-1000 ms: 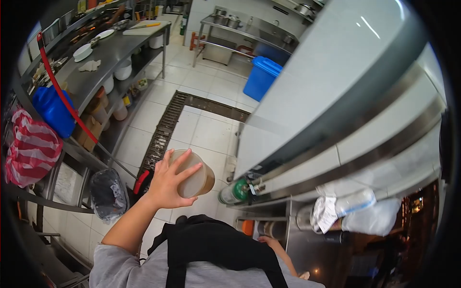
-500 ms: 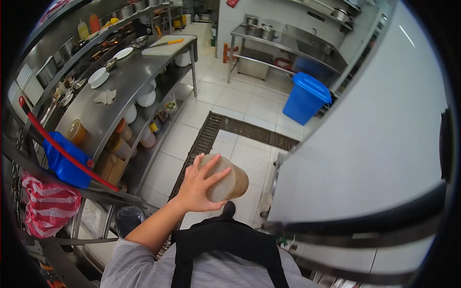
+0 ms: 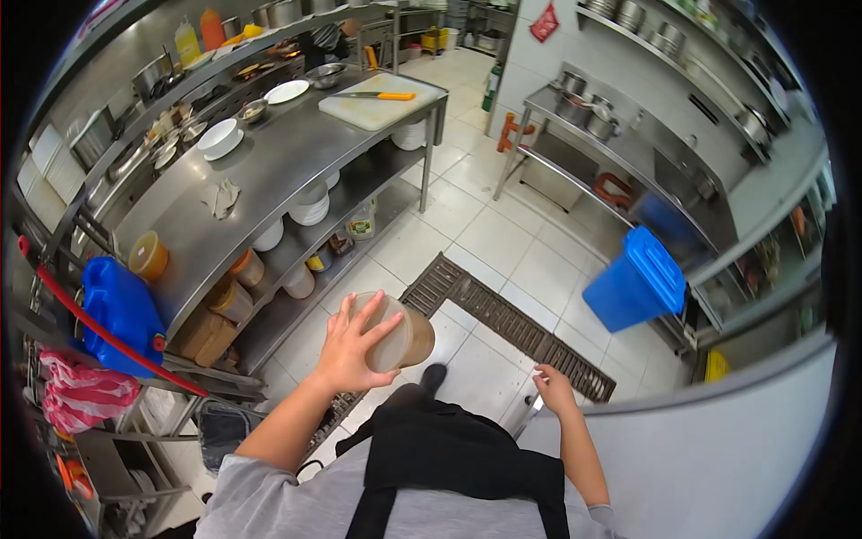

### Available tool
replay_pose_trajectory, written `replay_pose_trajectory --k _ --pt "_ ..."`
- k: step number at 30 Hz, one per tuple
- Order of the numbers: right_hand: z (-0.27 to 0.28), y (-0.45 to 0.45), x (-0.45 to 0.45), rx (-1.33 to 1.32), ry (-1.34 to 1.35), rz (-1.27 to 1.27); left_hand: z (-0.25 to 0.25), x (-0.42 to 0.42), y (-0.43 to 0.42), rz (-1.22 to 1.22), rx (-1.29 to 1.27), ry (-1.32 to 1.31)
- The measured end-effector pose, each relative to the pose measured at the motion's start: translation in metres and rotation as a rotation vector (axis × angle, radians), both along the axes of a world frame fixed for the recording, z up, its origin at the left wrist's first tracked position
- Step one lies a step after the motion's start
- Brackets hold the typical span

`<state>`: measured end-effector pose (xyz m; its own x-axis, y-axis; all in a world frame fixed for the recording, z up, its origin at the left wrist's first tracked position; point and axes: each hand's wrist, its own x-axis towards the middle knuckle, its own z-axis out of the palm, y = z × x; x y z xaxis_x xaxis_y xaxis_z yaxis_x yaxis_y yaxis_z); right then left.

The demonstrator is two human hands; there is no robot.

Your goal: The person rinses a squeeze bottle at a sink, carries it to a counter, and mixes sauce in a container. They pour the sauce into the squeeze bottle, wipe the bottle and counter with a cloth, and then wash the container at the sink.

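Note:
My left hand [image 3: 350, 349] grips a round plastic tub [image 3: 419, 337] with a pale, cloudy lid and brownish sides. Its fingers spread over the lid and rim, and the tub is tilted in front of my body. What the tub contains cannot be made out. Lower right, my right hand [image 3: 555, 393] is beside the edge of a large white panel [image 3: 700, 440]. The fingers are loosely curled, slightly apart, with nothing visible in them; whether they touch the panel's edge is unclear.
Left stands a steel table [image 3: 269, 144] with a cutting board [image 3: 359, 112], an orange-handled knife [image 3: 382, 95] and bowls. A floor drain grate [image 3: 512, 314] crosses the tiles. A blue lidded bin [image 3: 633, 278] stands right, below a steel sink counter [image 3: 620, 148]. A blue jerrycan [image 3: 121, 310] is at left.
My view has turned, so the white panel now covers less of it and shelves show at right. My right hand has come into view. The tub stays in my left hand.

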<state>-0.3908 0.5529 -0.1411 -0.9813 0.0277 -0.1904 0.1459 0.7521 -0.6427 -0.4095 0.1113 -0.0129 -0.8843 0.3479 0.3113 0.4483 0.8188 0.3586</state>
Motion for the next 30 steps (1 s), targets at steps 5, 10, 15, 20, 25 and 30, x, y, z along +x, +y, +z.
replay_pose_trajectory --k 5,10,15,20,25,30 --pt "-0.138 0.125 -0.030 0.384 -0.141 -0.071 -0.019 -0.150 0.056 -0.045 0.027 -0.002" --pt "-0.183 0.174 0.059 0.250 -0.688 -0.320 0.005 -0.301 0.167 -0.391 0.031 0.040" --pt "-0.175 0.182 0.051 -0.088 -0.613 -0.791 0.024 -0.408 0.309 -0.811 0.142 0.087" --pt "-0.075 0.234 -0.142 -1.081 -0.156 -1.185 0.037 -0.491 0.447 -1.046 0.334 -0.095" --pt "0.043 0.332 -0.363 -1.726 0.093 -0.336 0.041 -0.581 0.567 -1.156 0.512 -0.275" --pt "0.083 0.421 -0.490 -1.771 0.023 -0.204 0.050 -0.690 0.641 -1.203 0.594 -0.303"
